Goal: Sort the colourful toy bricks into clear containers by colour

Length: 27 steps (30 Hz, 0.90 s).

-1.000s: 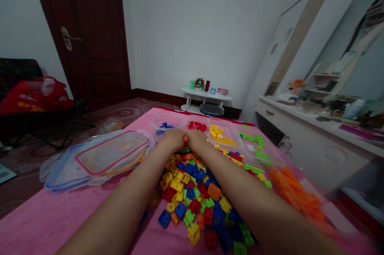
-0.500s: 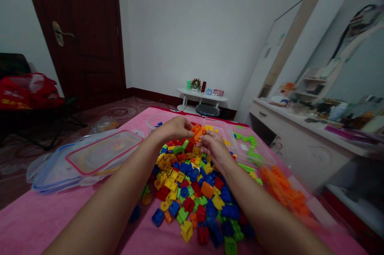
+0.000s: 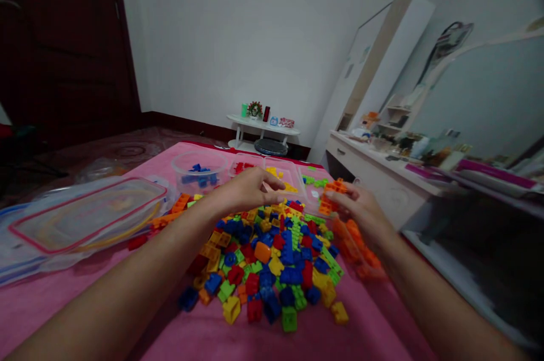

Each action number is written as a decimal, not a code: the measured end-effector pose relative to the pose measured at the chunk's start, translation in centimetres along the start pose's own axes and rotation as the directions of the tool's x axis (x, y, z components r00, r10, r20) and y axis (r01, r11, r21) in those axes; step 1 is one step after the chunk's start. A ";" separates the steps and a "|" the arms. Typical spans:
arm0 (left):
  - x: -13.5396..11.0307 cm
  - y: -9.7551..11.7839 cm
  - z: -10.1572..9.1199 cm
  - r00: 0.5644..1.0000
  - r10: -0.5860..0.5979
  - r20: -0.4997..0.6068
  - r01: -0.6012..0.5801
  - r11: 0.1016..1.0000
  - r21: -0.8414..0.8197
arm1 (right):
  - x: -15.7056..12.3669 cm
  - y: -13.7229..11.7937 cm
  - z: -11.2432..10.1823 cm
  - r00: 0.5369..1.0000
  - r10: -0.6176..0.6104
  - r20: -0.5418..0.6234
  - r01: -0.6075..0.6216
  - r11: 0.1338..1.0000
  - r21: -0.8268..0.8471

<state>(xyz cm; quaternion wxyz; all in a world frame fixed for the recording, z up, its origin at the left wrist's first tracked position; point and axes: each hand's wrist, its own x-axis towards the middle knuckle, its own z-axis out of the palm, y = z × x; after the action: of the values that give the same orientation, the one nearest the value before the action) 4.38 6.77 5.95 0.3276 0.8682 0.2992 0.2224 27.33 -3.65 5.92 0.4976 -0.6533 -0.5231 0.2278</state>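
I am probably sorting: right hand (image 3: 357,207) gripping orange blocks (image 3: 336,186), needing lowering into the box (image 3: 370,274), left hand (image 3: 250,190) hanging open.

The left forearm (image 3: 140,273) in the lower left of the frame and the right forearm (image 3: 437,298) in the lower right are both bare, slim and smooth-outlined, narrowing (quite gradually) toward the left hand (image 3: 247,188) and right hand (image 3: 365,211), which are equally bare.

Brick pile (image 3: 263,270) on cloth (image 3: 335,344); lids (image 3: 97,213) left, tubs (image 3: 292,173) behind, box (image 3: 368,274) right.
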 end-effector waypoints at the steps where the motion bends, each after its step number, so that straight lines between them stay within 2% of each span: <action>1: 0.1 -0.6 -0.4 0.999 -0.027 -0.046 0.029 0.999 0.033 | 0.3 0.4 -1.9 0.999 -0.012 -0.050 0.005 0.990 -0.141; 3: 0.3 -2.0 -1.3 0.988 -0.064 -0.141 0.084 0.986 0.144 | 1.1 1.7 -5.5 0.992 -0.067 -0.103 0.014 0.896 -0.444; 5: 0.3 -3.2 -2.0 0.973 -0.102 -0.208 0.160 0.944 0.288 | 2.1 3.2 -8.5 0.991 -0.095 -0.094 0.002 0.713 -0.701; 7: 0.1 -4.0 -2.5 0.963 -0.159 -0.218 0.237 0.882 0.406 | 2.7 4.3 -10.2 0.998 -0.049 -0.045 -0.011 0.546 -0.837; 9: -0.1 -4.4 -2.8 0.961 -0.220 -0.168 0.275 0.831 0.483 | 2.8 4.6 -10.4 0.999 0.031 0.021 0.005 0.456 -0.890; 12: -0.4 -4.7 -2.6 0.955 -0.295 -0.026 0.259 0.791 0.554 | 2.1 3.4 -7.6 0.997 0.006 0.074 0.064 0.422 -0.904; 13: -0.4 -4.7 -2.5 0.949 -0.314 0.018 0.249 0.785 0.567 | 1.8 2.7 -6.1 0.995 -0.043 0.095 0.104 0.430 -0.897; 15: -0.4 -4.7 -2.0 0.935 -0.347 0.069 0.245 0.777 0.579 | 1.4 1.0 -2.7 0.973 -0.092 0.210 0.227 0.499 -0.836; 18: -0.5 -4.6 -1.7 0.932 -0.358 0.048 0.267 0.774 0.574 | 1.6 -1.2 2.2 0.935 -0.139 0.326 0.345 0.561 -0.752; 21: -0.5 -5.1 -2.2 0.942 -0.329 0.062 0.261 0.839 0.478 | 2.5 -2.1 5.7 0.919 -0.163 0.358 0.378 0.620 -0.688; 24: -0.4 -5.8 -3.1 0.954 -0.290 0.075 0.256 0.919 0.300 | 3.2 -1.9 8.0 0.921 -0.174 0.350 0.367 0.694 -0.620; 27: -0.1 -6.2 -3.5 0.962 -0.270 -0.030 0.271 0.945 0.182 | 3.3 -1.0 9.4 0.910 -0.187 0.370 0.374 0.754 -0.540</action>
<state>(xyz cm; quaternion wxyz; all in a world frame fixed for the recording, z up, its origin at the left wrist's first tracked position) -0.04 12.00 3.98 0.2727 0.8449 0.4354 0.1488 20.33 3.17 3.79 0.2104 -0.6484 -0.7286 0.0662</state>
